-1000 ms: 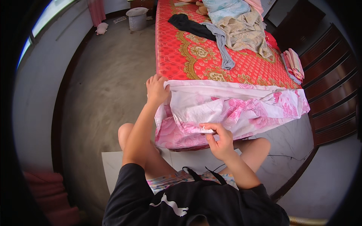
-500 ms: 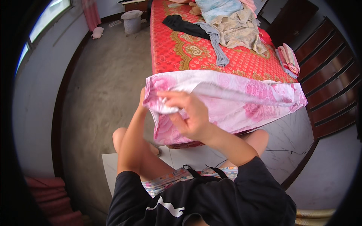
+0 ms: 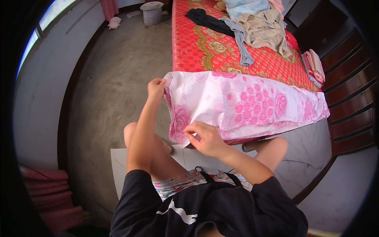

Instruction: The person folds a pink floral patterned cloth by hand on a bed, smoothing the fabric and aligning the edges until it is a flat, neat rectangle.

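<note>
A white cloth with pink roses [image 3: 252,104], like a bed sheet or cover, lies folded in layers across the near end of the bed. My left hand [image 3: 156,89] is closed on its far left corner, by the bed's left edge. Over the near left part of the cloth, my right hand [image 3: 206,138] has its fingers curled in a pinch, seemingly at the near edge of the upper layer. The exact grip of those fingertips is partly hidden. Small wrinkles run through the cloth between my hands.
The bed has a red and gold patterned cover [image 3: 189,51]. Black clothing [image 3: 209,21], a grey garment [image 3: 241,43] and a beige cloth [image 3: 264,33] lie farther up. Folded pink towels [image 3: 315,67] sit by the dark slatted headboard [image 3: 349,87]. A bucket [image 3: 152,15] stands on the floor.
The upper layer, raised and bunched before, now lies flatter. My right hand has moved nearer to me and a little right; my left hand shows clearly at the far corner. The view has shifted.
</note>
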Motion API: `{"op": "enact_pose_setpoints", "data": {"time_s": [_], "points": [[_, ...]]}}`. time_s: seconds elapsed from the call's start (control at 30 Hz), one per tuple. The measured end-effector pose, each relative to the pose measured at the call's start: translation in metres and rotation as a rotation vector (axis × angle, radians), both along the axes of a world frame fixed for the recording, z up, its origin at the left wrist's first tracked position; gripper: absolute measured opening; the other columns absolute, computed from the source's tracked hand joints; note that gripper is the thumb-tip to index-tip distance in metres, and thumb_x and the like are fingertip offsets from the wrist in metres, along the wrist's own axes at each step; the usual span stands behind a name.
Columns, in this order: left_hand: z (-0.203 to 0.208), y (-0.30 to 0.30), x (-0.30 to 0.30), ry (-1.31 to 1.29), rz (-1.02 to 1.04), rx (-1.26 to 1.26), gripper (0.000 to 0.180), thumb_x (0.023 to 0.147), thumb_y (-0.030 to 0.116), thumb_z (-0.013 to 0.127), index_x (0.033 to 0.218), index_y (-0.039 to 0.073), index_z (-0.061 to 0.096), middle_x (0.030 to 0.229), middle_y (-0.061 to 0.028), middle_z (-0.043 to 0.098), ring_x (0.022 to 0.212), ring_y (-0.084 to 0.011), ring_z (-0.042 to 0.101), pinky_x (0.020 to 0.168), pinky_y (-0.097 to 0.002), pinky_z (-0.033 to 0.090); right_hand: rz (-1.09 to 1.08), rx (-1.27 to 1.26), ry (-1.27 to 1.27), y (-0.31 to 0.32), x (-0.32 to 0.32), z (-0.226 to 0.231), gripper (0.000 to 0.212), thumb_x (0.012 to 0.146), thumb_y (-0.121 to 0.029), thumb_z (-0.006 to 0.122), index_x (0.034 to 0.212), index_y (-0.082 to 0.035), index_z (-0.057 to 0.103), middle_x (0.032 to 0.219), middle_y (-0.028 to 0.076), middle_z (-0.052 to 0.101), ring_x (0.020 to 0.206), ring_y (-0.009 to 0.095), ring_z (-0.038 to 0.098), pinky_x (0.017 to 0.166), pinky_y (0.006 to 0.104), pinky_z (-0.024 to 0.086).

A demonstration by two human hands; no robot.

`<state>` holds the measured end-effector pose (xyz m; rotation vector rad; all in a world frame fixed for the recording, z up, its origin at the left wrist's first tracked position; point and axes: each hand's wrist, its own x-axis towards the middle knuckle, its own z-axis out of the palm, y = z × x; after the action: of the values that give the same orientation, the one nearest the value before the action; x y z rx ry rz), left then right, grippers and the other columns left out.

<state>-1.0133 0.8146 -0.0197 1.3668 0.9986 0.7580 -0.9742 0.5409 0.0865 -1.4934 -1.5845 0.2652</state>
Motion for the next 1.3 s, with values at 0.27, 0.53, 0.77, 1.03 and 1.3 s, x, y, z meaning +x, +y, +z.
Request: {"op": "enact_pose_setpoints", "data": {"time_s": [0.27,0.53,0.77,1.03,1.3], "points": [[0.010,-0.014,-0.014,-0.008,-0.066,-0.128,0.020,0.086,0.018,0.061,0.097,0.000,0.060,0.069,-0.0045,0.061,0.051,-0.0120,0.056,0.043,-0.0243,0.044,-0.378,0.028,0.042,-0.058,0.052,-0.057,0.014,0.078,0.003,0.059,0.092,-0.001,0.060,0.092,0.012,0.061,0.081,0.027,0.060,0.070,0.0328,0.049],[0.006,-0.030,-0.024,-0.123,-0.351,-0.252,0.011,0.086,0.012,0.060,0.094,0.004,0.058,0.068,-0.0001,0.058,0.053,-0.0095,0.053,0.047,-0.0218,0.040,-0.547,-0.044,-0.454,-0.095,0.105,-0.039,0.026,0.068,-0.004,0.067,0.093,-0.006,0.062,0.114,0.011,0.056,0.112,0.031,0.047,0.094,0.0399,0.038],[0.009,-0.019,-0.023,0.059,-0.085,-0.013,0.017,0.083,0.009,0.062,0.098,0.002,0.057,0.068,-0.0014,0.057,0.055,-0.0125,0.051,0.053,-0.0260,0.043,-0.341,-0.085,-0.364,-0.084,0.110,-0.051,0.016,0.071,-0.004,0.066,0.086,-0.005,0.060,0.092,0.008,0.059,0.095,0.027,0.052,0.087,0.0388,0.040],[0.080,-0.118,-0.004,0.258,-0.507,0.870,0.039,0.068,0.014,0.073,0.102,0.004,0.056,0.097,-0.0130,0.057,0.091,-0.0286,0.056,0.078,-0.0375,0.046,-0.396,-0.097,-0.320,-0.140,0.125,-0.053,0.033,0.069,-0.004,0.065,0.102,-0.005,0.059,0.107,0.010,0.056,0.106,0.029,0.049,0.093,0.0412,0.038],[0.056,-0.158,-0.045,0.456,-0.944,1.075,0.026,0.065,0.011,0.072,0.084,0.006,0.056,0.110,-0.0132,0.053,0.102,-0.0315,0.052,0.084,-0.0395,0.045,-0.709,-0.291,-0.643,-0.188,0.222,-0.052,0.041,0.065,0.002,0.060,0.105,-0.008,0.061,0.110,0.010,0.055,0.108,0.028,0.048,0.098,0.0446,0.034]]}}
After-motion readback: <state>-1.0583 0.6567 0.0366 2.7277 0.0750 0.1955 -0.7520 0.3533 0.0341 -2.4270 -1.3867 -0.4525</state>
